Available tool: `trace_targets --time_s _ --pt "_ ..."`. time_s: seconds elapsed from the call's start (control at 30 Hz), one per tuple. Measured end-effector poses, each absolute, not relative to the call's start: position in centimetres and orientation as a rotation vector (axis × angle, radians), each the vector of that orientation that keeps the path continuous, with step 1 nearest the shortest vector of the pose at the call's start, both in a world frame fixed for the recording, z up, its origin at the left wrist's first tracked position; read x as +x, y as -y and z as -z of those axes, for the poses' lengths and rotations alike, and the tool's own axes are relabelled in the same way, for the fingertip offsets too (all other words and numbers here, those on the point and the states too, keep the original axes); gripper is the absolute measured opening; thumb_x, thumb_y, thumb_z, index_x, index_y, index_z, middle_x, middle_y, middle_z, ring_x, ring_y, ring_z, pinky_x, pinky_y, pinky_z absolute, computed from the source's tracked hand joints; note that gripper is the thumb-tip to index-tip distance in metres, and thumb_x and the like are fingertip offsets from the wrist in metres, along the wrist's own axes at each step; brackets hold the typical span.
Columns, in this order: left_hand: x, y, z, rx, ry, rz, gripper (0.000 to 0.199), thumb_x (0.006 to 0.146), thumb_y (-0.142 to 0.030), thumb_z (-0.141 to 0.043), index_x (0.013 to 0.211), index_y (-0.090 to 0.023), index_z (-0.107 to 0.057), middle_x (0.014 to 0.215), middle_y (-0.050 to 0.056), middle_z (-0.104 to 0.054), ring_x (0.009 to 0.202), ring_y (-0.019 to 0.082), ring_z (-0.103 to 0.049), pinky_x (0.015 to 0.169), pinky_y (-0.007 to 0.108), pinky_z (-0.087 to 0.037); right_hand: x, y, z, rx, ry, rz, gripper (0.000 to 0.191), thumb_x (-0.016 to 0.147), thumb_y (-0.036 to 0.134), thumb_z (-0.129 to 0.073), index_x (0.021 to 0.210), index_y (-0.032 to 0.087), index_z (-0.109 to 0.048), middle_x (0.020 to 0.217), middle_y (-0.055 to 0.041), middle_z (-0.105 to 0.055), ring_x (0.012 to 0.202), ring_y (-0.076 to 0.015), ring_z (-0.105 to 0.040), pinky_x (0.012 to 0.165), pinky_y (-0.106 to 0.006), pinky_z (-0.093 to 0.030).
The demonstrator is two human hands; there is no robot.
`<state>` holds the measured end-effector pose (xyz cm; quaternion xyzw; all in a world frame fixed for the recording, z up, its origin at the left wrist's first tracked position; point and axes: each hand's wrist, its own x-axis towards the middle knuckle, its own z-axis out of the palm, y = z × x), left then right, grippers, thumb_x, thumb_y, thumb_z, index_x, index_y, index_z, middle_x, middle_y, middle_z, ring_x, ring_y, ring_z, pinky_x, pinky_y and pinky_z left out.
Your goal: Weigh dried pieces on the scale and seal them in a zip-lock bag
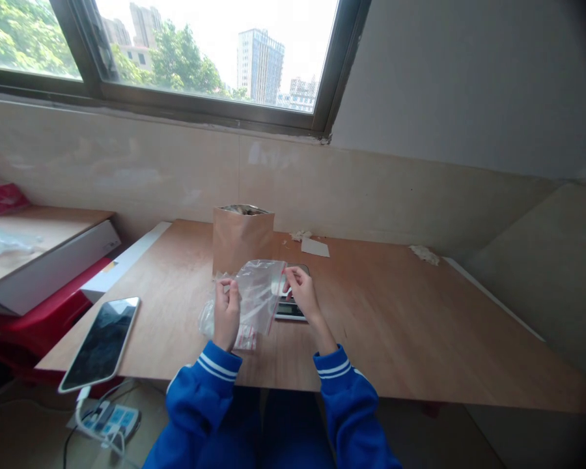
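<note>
A clear zip bag point(260, 293) with a red line along its edge is stretched between my two hands above the table. My left hand point(226, 312) pinches its left side. At the red-lined right edge, the fingers of my right hand point(303, 292) are closed on the bag. Below and left of it lie more clear bags point(247, 337), partly hidden by my left hand. Behind the bag sits a small scale point(291, 311), largely covered by the bag and my right hand. A brown paper pouch point(243, 238) stands upright with its top open and a silvery lining showing.
A phone point(100, 342) with a white cable lies at the table's left front edge. A power strip point(110, 420) is on the floor below. White card point(315, 247) and crumpled scraps point(424, 255) lie near the wall. A red stool point(43, 332) stands at left.
</note>
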<state>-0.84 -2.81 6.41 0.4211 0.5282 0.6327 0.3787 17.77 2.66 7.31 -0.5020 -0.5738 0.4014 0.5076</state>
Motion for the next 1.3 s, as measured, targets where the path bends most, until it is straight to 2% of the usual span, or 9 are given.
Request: trace_targets --time_s 0.13,0.23,0.33,0.47,0.6,0.77,1.0,1.13,1.3 --pt "-3.9 3.8 -7.2 1.227 -1.953 -1.431 0.023 0.091 -0.040 -0.044 0.104 -0.022 -0.047 0.084 0.004 -0.061 0.075 0.021 -0.062 0.069 0.033 -0.047 21.7 -1.7 -4.7 -1.360 1.371 -0.563 0.037 0.089 0.050 -0.043 0.094 0.019 -0.062 0.071 -0.0030 -0.063 0.066 -0.0171 -0.058 0.060 -0.026 -0.045" --pt "-4.4 4.2 -7.2 1.486 -2.368 -1.408 0.036 0.089 -0.033 -0.047 0.121 -0.015 -0.049 0.122 0.018 -0.056 0.111 0.031 -0.056 0.092 0.047 -0.043 23.7 -0.2 -2.9 -1.403 1.478 -0.387 0.031 0.089 0.034 -0.039 0.091 0.018 -0.065 0.083 -0.0061 -0.068 0.070 -0.0175 -0.060 0.064 -0.027 -0.044" --pt "-2.9 4.0 -7.2 1.913 -2.348 -1.343 0.037 0.093 -0.029 -0.039 0.127 -0.019 -0.053 0.138 0.013 -0.050 0.129 0.029 -0.045 0.107 0.049 -0.031 24.1 1.4 -2.0 -1.416 1.580 -0.375 0.031 0.087 0.026 -0.038 0.084 0.019 -0.068 0.082 -0.0051 -0.070 0.068 -0.0173 -0.061 0.063 -0.026 -0.042" --pt "-0.7 2.6 -5.7 2.190 -2.215 -0.938 0.039 0.095 -0.030 -0.038 0.128 -0.030 -0.059 0.147 0.003 -0.047 0.142 0.028 -0.029 0.115 0.050 -0.019 23.7 2.4 -1.7 -1.507 1.703 -0.379 0.033 0.086 0.024 -0.039 0.085 0.022 -0.073 0.069 -0.0016 -0.070 0.055 -0.0161 -0.058 0.054 -0.025 -0.036" --pt "-0.5 0.9 -3.0 2.186 -2.184 -0.544 0.045 0.094 -0.034 -0.038 0.136 -0.033 -0.053 0.155 -0.001 -0.033 0.148 0.033 -0.011 0.116 0.055 -0.011 23.4 2.5 -1.4 -1.627 1.806 -0.326 0.033 0.086 0.019 -0.041 0.086 0.025 -0.074 0.070 -0.0006 -0.072 0.058 -0.0164 -0.061 0.054 -0.024 -0.034" --pt "-1.1 0.5 -1.7 2.190 -2.147 -0.382 0.050 0.097 -0.038 -0.031 0.146 -0.034 -0.037 0.160 -0.001 -0.020 0.148 0.033 -0.005 0.118 0.054 -0.009 22.5 2.7 -1.4 -1.769 1.919 -0.122 0.031 0.089 0.014 -0.043 0.082 0.024 -0.072 0.079 -0.0025 -0.076 0.063 -0.0162 -0.063 0.064 -0.025 -0.035" --pt "-1.1 0.6 -1.5 2.203 -2.142 -0.358 0.051 0.098 -0.038 -0.029 0.148 -0.033 -0.033 0.160 0.000 -0.020 0.148 0.033 -0.007 0.118 0.054 -0.010 22.3 3.3 -2.6 -1.847 2.129 -0.076 0.036 0.093 0.011 -0.039 0.097 0.023 -0.072 0.083 -0.0056 -0.076 0.064 -0.0166 -0.064 0.073 -0.028 -0.036" --pt "-1.2 0.5 -1.3 2.197 -2.149 -0.379 0.051 0.098 -0.039 -0.028 0.148 -0.034 -0.034 0.159 -0.001 -0.022 0.147 0.033 -0.009 0.118 0.053 -0.011 23.9 4.0 -2.6 -1.714 2.126 -0.174 0.041 0.091 0.013 -0.038 0.112 0.028 -0.070 0.088 -0.0035 -0.076 0.066 -0.0177 -0.065 0.072 -0.028 -0.041" --pt "-1.3 0.6 -1.2 2.179 -2.169 -0.412 0.050 0.097 -0.041 -0.030 0.146 -0.034 -0.037 0.159 0.000 -0.024 0.148 0.030 -0.012 0.119 0.050 -0.011 27.2 3.1 -2.3 -1.560 1.729 -0.300 0.040 0.089 0.022 -0.036 0.106 0.025 -0.073 0.079 -0.0023 -0.074 0.058 -0.0156 -0.059 0.058 -0.024 -0.039"
